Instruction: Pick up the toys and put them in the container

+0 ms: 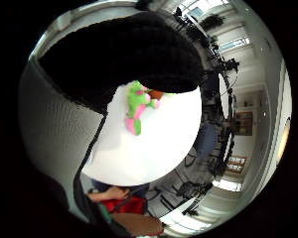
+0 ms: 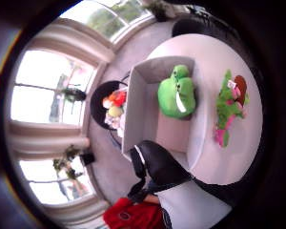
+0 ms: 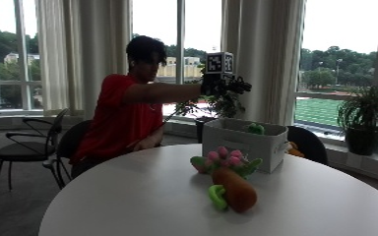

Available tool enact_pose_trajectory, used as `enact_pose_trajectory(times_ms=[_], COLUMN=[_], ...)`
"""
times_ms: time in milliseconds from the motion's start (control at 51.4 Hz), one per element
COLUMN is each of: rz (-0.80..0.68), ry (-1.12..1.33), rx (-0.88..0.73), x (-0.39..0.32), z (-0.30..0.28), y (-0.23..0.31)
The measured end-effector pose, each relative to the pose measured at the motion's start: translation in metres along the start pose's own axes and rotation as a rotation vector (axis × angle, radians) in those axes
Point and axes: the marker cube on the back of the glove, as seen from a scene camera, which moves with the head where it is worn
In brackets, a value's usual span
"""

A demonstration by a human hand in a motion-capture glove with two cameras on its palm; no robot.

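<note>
Gloved and raised on an outstretched arm, the right hand (image 3: 223, 84) hangs in the air above the white container (image 3: 241, 142), touching nothing. Whether its fingers are spread or curled cannot be told; none of the views shows anything held in it.

Below the hand, the container stands near the far edge of the round white table (image 3: 130, 201), on the person's side. A green plush toy (image 2: 177, 93) lies inside it, filling one end of the box; from the outside view only its top (image 3: 255, 129) shows over the rim.

Two toys lie on the table just beside the container, toward the table's middle. The green and pink plush toy (image 3: 225, 161) is nearest the container's wall, apart from it. Against it lies the brown carrot-shaped toy (image 3: 234, 191) with a green end, its long axis running from the pink toy toward the near edge of the table.
</note>
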Motion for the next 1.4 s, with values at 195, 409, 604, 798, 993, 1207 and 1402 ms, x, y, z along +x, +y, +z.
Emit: enact_pose_trajectory(times_ms=[195,409,604,798,993,1207,1402], rz=[0.424,0.525,0.550,0.560,0.528,0.535,0.496], ry=[0.074,0.060,0.057,0.065,0.049,0.103,0.251], rx=[0.051,0.058,0.028,0.011,-0.032,-0.142,-0.271], x=[0.103,0.156,0.176,0.187,0.181,0.192,0.202], z=[0.029,0.061,0.085,0.114,0.158,0.202,0.220], y=[0.032,0.053,0.054,0.037,0.017,0.004,0.000])
